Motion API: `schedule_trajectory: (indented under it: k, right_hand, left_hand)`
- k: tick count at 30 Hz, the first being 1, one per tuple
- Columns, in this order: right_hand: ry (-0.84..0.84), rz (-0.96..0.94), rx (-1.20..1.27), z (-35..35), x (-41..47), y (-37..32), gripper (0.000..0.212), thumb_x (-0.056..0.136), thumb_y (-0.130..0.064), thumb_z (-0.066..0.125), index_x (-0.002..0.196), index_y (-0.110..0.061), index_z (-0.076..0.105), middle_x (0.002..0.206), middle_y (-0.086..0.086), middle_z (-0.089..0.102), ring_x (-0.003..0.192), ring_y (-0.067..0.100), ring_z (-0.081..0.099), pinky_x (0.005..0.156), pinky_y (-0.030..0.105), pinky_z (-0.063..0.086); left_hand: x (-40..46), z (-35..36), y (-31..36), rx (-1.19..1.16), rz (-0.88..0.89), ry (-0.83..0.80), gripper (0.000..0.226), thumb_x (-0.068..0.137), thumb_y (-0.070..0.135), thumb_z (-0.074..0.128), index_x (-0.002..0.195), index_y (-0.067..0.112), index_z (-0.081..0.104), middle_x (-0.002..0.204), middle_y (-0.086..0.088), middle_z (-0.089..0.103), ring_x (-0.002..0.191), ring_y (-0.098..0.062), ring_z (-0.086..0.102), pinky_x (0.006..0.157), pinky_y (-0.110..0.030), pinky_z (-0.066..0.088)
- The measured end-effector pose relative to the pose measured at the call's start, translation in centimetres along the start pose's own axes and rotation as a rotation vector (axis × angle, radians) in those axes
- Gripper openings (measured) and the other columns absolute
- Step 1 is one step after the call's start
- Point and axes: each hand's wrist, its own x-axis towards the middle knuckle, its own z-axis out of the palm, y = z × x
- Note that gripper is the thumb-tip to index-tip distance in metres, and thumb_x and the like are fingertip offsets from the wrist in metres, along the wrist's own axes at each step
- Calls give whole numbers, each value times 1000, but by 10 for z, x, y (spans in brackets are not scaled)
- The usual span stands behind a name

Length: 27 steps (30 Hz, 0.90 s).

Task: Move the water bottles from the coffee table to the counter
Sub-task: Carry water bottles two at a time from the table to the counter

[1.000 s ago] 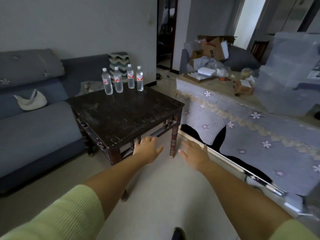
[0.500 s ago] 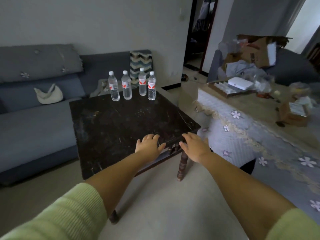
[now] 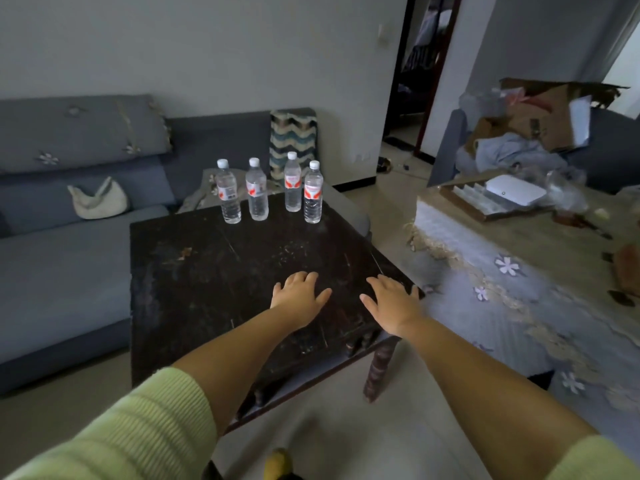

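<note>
4 water bottles [image 3: 258,194] stand upright in a row along the far edge of the dark tabletop [image 3: 214,271], slightly apart from one another. The left hand [image 3: 300,296] and right hand [image 3: 393,303] hover palm-down over the near right part of the tabletop, each grip spread and holding nothing, well apart from the bottles. Bare tabletop lies between hands and bottles. A grey sofa [image 3: 62,265] runs along the left edge; open floor [image 3: 391,206] separates the right edge from a cloth-covered surface [image 3: 519,306].
</note>
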Motion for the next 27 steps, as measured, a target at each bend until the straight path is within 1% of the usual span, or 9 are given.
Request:
schedule_trajectory:
  k: [6, 11, 14, 16, 19, 23, 27]
  right_hand:
    - [-42, -21, 35, -2, 103, -39, 55, 101, -50, 26, 151, -26, 23, 160, 0, 19, 147, 23, 18, 116, 61, 8]
    - [-19, -51, 64, -18, 192, -93, 55, 101, -50, 27, 151, -27, 23, 160, 0, 18, 148, 21, 16, 117, 58, 7]
    - [-53, -103, 78, -14, 227, -123, 56, 101, -50, 28, 151, -27, 22, 160, 0, 18, 148, 21, 16, 117, 58, 7]
    - [-84, -126, 74, -8, 250, -140, 56, 101, -50, 28, 151, -26, 22, 160, 0, 18, 148, 21, 16, 118, 57, 8]
    - [-108, -134, 135, -3, 284, -157, 58, 101, -49, 31, 152, -24, 21, 160, 1, 18, 147, 22, 18, 119, 52, 15]
    - [-118, -168, 262, 3, 338, -175, 67, 98, -48, 43, 153, -18, 21, 160, 3, 21, 146, 23, 23, 117, 44, 26]
    - [-116, -148, 453, 8, 404, -196, 83, 90, -46, 60, 153, -13, 18, 159, 5, 21, 146, 23, 23, 117, 39, 27]
  left_hand:
    - [88, -20, -69, -10, -66, 20, 63, 97, 55, 33, 149, 20, 27, 154, -5, 31, 142, -25, 26, 116, -50, 22]
    - [156, -57, -137, -2, -131, 50, 63, 96, 56, 34, 148, 20, 28, 153, -6, 32, 141, -25, 29, 115, -50, 24]
    - [182, -69, -171, -15, -202, 62, 63, 96, 56, 36, 148, 20, 29, 152, -7, 33, 140, -26, 30, 114, -50, 27]
    - [195, -70, -190, -40, -239, 47, 63, 96, 55, 38, 147, 20, 30, 152, -7, 34, 139, -27, 31, 113, -49, 28]
    - [214, -71, -212, -87, -284, 59, 65, 95, 54, 41, 148, 18, 27, 151, -7, 35, 138, -27, 33, 112, -48, 30]
    - [249, -75, -235, -203, -380, 102, 70, 94, 52, 48, 149, 17, 23, 148, -8, 39, 134, -28, 39, 106, -47, 38]
    - [294, -77, -260, -395, -488, 168, 78, 90, 48, 58, 150, 17, 20, 148, -10, 38, 134, -28, 39, 107, -46, 39]
